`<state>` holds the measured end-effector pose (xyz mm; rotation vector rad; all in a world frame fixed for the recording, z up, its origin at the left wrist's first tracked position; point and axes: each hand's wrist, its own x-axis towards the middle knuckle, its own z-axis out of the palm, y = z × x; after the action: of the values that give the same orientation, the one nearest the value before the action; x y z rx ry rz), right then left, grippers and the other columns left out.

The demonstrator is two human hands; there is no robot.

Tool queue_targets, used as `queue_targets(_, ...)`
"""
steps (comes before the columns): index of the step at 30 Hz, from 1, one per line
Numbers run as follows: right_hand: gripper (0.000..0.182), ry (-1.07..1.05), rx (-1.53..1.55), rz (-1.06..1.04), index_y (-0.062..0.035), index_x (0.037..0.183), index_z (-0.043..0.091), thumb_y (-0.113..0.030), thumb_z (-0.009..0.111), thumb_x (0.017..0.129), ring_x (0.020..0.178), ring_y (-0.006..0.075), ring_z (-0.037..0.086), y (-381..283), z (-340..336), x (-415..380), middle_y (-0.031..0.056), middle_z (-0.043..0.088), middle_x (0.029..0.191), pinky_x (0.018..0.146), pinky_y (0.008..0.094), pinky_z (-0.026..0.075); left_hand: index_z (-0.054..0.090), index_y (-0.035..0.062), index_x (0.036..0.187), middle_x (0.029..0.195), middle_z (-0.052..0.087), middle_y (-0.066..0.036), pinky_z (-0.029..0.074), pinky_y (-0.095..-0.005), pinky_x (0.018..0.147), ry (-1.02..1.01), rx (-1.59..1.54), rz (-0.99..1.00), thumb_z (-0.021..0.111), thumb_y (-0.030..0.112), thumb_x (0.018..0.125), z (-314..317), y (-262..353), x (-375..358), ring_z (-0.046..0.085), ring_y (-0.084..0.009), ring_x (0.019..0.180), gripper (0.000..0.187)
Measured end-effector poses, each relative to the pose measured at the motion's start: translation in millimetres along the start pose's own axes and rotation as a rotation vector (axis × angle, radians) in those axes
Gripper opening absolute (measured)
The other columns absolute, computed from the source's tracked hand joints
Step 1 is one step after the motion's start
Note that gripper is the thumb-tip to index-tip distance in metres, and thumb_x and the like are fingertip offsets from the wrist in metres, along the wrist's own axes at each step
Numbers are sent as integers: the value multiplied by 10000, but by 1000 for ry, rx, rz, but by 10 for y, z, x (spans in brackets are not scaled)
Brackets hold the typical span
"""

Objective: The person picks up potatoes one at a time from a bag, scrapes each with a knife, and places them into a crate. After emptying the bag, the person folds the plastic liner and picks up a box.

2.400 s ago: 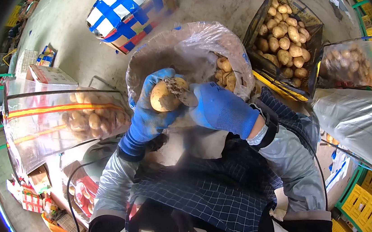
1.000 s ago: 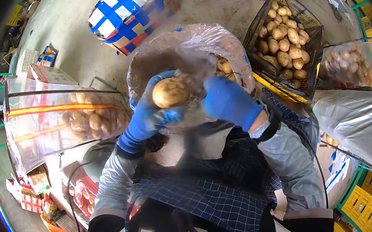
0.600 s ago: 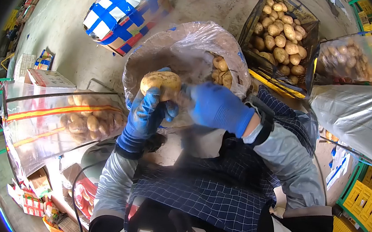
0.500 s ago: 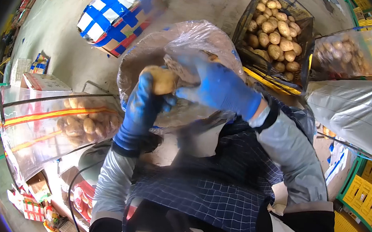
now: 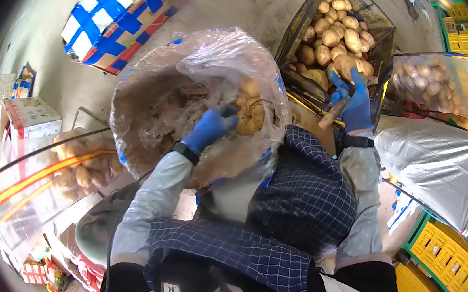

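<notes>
My left hand (image 5: 212,128) is inside a basket lined with clear plastic (image 5: 199,45). Its fingers are bent but apart, close beside several potatoes (image 5: 251,118) at the basket's right side; it holds nothing that I can see. Over the black-lined crate, my right hand (image 5: 354,104) has its finger and thumb against a potato (image 5: 345,66). That same hand also grips a brown, stick-like tool (image 5: 333,114), whose exact kind I cannot make out. Both hands wear blue gloves.
Many potatoes fill the black-lined crate (image 5: 290,46). Further right are a clear bag of potatoes (image 5: 432,81) and a silver sheet (image 5: 432,161). A blue-and-white woven basket (image 5: 117,11) stands at upper left. Another clear bag (image 5: 19,180) is at left; yellow crates (image 5: 445,254) are at right.
My hands have parted. The left has gone from holding a potato above the basket to reaching among the potatoes inside. The right has moved right to the crate, with the tool and a potato.
</notes>
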<state>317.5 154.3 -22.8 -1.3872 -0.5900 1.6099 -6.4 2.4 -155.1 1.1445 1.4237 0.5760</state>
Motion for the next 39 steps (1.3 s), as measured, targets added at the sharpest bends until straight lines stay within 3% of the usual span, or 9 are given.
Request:
queue_targets(10, 367, -454, -608, -439, 6, 1265, 616, -200, 584, 964, 567, 56, 510, 181, 577, -24, 112, 731, 1028, 524, 208, 450, 536, 24, 1338, 836, 669, -58, 470, -256, 557, 22, -548, -174, 686, 220, 913, 776, 39, 555, 611, -116, 652, 491)
queue_targets(14, 403, -378, -536, -43, 8, 1236, 636, -235, 684, 918, 556, 61, 545, 55, 913, -295, 85, 729, 922, 539, 205, 464, 570, 19, 1301, 969, 677, -48, 470, -227, 602, -72, -995, -328, 692, 197, 894, 552, -4, 239, 613, -93, 713, 461)
queue_targets(17, 448, -448, -818, -4, 11, 1230, 637, -283, 718, 902, 658, 93, 626, 224, 926, -297, 92, 731, 936, 610, 236, 508, 609, 33, 1260, 1070, 703, -69, 494, -238, 650, 52, -299, 309, 676, 261, 895, 352, -147, -56, 646, -110, 758, 436)
queue_targets(18, 503, -494, -911, -71, -13, 1293, 617, -283, 743, 888, 792, 138, 671, 270, 957, -292, 92, 736, 982, 751, 284, 547, 632, 59, 1234, 1068, 718, -48, 525, -257, 739, 0, -323, 164, 709, 236, 871, 142, 101, -149, 679, -132, 843, 410)
queue_targets(25, 845, -937, -765, -158, 0, 1488, 412, -294, 829, 814, 1123, 181, 622, 638, 1177, -384, 160, 663, 1232, 976, 331, 491, 546, 16, 1290, 767, 630, -115, 429, -259, 428, -459, -1448, -102, 466, 214, 1028, -261, 455, -356, 526, -150, 496, 338)
queue_targets(28, 981, -924, -751, -390, 10, 1528, 313, -229, 877, 761, 1177, 187, 587, 732, 1146, -290, 181, 613, 1303, 1004, 327, 480, 546, -70, 1239, 708, 605, -181, 372, -260, 377, -219, -1050, -149, 344, 421, 1040, -374, 778, -417, 480, -164, 403, 567)
queue_targets(33, 1057, -944, -509, -273, 1, 1553, 235, -165, 888, 739, 1144, 199, 610, 752, 1150, -300, 169, 639, 1253, 961, 333, 509, 576, -12, 1274, 834, 685, -93, 433, -217, 457, -19, -306, 71, 479, 235, 1015, -477, 830, -373, 608, -125, 572, 371)
queue_targets(35, 950, -922, -652, -323, 2, 1531, 276, -154, 846, 788, 1062, 187, 635, 668, 1040, -294, 160, 662, 1199, 882, 324, 535, 572, 0, 1292, 886, 696, -72, 445, -213, 491, 145, -577, -119, 516, 194, 995, -412, 986, -296, 616, -112, 618, 360)
queue_targets(39, 689, -857, -218, 139, 36, 1436, 420, -233, 731, 883, 749, 134, 628, 613, 758, -193, 180, 693, 1112, 687, 295, 528, 547, 42, 1369, 1048, 646, -57, 485, -231, 658, 311, -43, 433, 554, 137, 968, -361, 1394, -52, 559, -60, 743, 412)
